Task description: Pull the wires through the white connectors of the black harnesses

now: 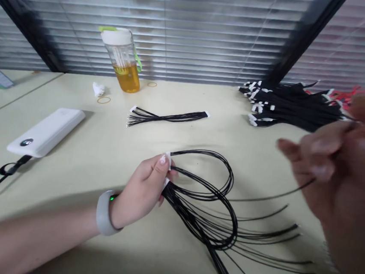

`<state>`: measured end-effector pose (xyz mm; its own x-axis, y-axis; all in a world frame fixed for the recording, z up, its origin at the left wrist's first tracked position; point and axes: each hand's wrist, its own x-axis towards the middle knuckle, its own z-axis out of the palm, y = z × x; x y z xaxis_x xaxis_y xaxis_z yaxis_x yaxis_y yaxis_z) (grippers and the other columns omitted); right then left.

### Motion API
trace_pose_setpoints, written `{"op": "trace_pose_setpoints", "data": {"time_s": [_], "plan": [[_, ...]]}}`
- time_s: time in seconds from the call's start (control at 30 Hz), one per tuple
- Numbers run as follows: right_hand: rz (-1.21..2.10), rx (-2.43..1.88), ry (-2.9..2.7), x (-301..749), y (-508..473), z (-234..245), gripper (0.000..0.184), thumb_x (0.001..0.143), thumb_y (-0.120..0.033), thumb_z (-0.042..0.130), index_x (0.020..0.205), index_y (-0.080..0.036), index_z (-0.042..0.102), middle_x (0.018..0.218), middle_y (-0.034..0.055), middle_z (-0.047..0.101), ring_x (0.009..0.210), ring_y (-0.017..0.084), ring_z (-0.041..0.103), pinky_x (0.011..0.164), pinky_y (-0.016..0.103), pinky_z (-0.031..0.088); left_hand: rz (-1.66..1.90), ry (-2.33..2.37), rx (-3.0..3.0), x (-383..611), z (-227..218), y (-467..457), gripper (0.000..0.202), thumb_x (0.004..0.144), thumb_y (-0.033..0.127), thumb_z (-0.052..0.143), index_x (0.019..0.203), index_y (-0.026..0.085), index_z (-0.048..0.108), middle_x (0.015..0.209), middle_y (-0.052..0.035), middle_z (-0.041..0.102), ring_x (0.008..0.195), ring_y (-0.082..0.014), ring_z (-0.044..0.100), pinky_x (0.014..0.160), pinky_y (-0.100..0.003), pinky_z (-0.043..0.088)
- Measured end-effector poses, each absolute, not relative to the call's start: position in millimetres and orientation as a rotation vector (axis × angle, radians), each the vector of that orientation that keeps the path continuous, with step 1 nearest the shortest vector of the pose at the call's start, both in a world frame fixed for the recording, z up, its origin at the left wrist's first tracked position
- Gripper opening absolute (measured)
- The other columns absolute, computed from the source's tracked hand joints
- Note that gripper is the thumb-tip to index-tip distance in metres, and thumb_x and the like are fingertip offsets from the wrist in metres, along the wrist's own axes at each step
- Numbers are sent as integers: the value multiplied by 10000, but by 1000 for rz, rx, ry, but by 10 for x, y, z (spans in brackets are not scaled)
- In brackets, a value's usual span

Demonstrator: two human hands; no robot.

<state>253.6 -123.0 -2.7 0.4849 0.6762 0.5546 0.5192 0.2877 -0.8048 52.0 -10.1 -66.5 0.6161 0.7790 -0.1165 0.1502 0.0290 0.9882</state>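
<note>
My left hand (pixel 143 189) rests on the table and pinches the white connector end of a looped bundle of thin black wires (pixel 214 204), which fans out to the right across the beige table (pixel 88 145). My right hand (pixel 337 165) is raised close to the camera at the right and blurred. Its fingers are curled together on a single black wire (pixel 280 196) that runs down toward the bundle. A grey band sits on my left wrist.
A folded black wire harness (pixel 166 117) lies further back. A pile of black harnesses with white connectors (pixel 288 106) sits at the back right. A bottle of amber liquid (pixel 125 60), a white power bank (pixel 47 131) with cable, and rubber bands (pixel 104 99) lie to the left.
</note>
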Motion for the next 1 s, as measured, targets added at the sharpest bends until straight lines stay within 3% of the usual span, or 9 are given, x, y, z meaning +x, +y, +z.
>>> {"op": "trace_pose_setpoints", "data": {"time_s": [0.07, 0.17, 0.3, 0.53, 1.0], "plan": [[390, -1290, -1160, 2446, -1194, -79, 364, 915, -175, 467, 1231, -348, 522, 591, -70, 495, 507, 46, 473, 690, 287, 561, 580, 838, 1460, 526, -663, -106, 404, 886, 542, 403, 795, 154, 475, 689, 26, 538, 332, -1, 374, 290, -114, 312], [525, -1421, -1439, 2374, -1114, -188, 310, 883, -164, 521, 1161, -295, 565, 662, -61, 614, 546, 54, 553, 531, 179, 491, 558, 849, 1436, 562, -642, -102, 451, 866, 593, 396, 768, 157, 459, 650, 33, 517, 334, -5, 373, 289, -108, 311], [224, -1495, -1739, 2406, -992, -323, 90, 842, -138, 571, 826, -190, 643, 746, -32, 655, 659, 47, 586, 601, 154, 442, 498, 849, 1414, 632, -634, -85, 489, 851, 638, 370, 754, 164, 443, 607, 43, 488, 313, -8, 354, 272, -111, 301], [46, -1468, -1860, 2362, -946, -452, 139, 859, -127, 528, 752, -145, 615, 642, -14, 575, 578, 58, 492, 539, 192, 360, 393, 783, 1476, 646, -678, -109, 500, 860, 633, 353, 728, 157, 434, 613, 39, 483, 317, -5, 368, 274, -110, 297], [-38, -1439, -1913, 2341, -941, -492, 149, 852, -107, 516, 737, -146, 602, 610, -26, 533, 557, 59, 442, 538, 208, 332, 313, 735, 1569, 642, -676, -121, 523, 885, 607, 314, 721, 143, 491, 547, 35, 444, 325, -29, 381, 284, -134, 286]]}}
